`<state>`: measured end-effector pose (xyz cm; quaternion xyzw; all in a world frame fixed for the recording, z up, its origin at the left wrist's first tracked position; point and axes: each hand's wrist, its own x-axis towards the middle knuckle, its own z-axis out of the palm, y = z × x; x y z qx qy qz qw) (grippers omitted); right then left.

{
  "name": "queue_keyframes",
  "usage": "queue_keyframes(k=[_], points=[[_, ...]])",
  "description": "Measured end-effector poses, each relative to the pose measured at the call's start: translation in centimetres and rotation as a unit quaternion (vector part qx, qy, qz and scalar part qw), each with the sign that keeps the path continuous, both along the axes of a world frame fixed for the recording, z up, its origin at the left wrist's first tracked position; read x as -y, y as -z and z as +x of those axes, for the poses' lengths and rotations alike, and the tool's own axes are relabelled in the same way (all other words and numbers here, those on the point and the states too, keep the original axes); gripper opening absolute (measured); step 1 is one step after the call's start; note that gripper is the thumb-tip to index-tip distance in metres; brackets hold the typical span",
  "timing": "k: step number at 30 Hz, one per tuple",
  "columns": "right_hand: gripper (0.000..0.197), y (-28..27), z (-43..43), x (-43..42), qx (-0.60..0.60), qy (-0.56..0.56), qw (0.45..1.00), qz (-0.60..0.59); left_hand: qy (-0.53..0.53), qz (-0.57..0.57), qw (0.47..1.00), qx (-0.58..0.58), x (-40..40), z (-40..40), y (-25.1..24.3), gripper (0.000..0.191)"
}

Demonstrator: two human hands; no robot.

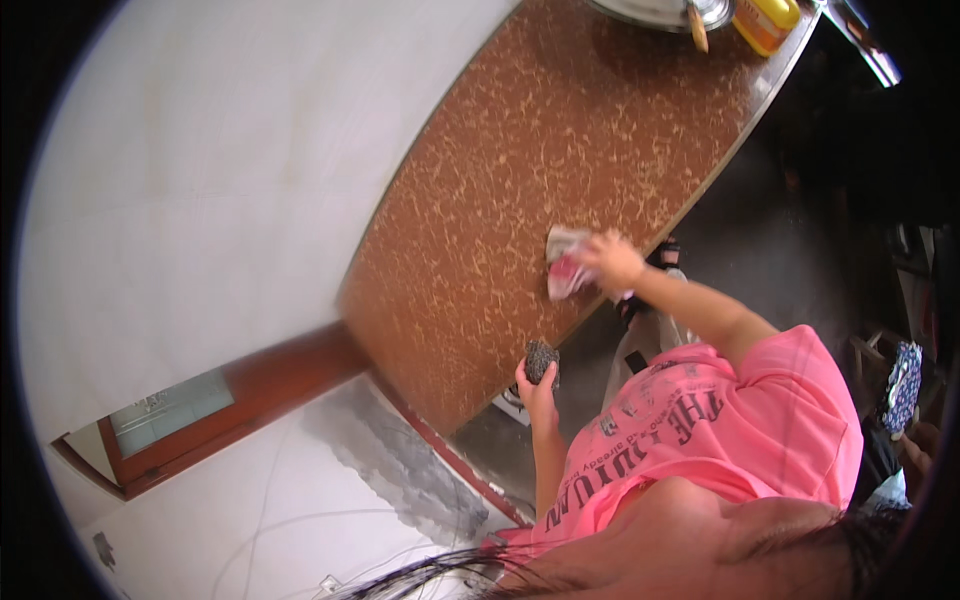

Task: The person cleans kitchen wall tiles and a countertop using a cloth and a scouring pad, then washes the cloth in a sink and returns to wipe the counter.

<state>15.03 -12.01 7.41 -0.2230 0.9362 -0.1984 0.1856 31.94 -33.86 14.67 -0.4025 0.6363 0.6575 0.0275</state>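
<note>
My left hand [538, 384] grips a dark grey scouring pad [541, 361], apparently wire mesh, just off the near edge of a brown patterned tabletop [480, 225]. Farther along, my right hand [615, 261] presses on a bunched white and pink cloth [568, 262] lying on the tabletop near that same edge. The right hand and the cloth are slightly blurred, and part of the cloth is hidden under the fingers.
At the top of the table stand a metal pan or lid [645, 11] with a wooden-looking handle [697, 30] and a yellow bottle [769, 22]. A white wall [225, 187] borders the far side. A stool with a patterned cushion [902, 386] is at the right.
</note>
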Motion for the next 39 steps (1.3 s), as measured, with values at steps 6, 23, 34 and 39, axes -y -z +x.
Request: queue_keyframes(k=[6,23,34,39], points=[[0.064,6.4,-7.7,-16.0,-0.12,0.39,0.91,-0.075,-0.045,-0.063,0.996,0.053,3.2,7.4,2.4,0.057],[0.061,1.9,7.3,13.5,-0.016,-0.053,0.998,0.018,-0.206,-0.018,0.977,0.049,2.2,18.8,0.3,0.056],[0.073,3.1,6.0,-3.8,-0.059,0.267,0.962,-0.014,-0.086,-0.027,0.996,0.02,6.6,17.0,2.6,0.059],[0.069,5.0,7.3,-14.3,0.071,0.442,0.888,-0.109,-0.04,0.005,0.999,-0.024,6.6,13.4,2.3,0.057]])
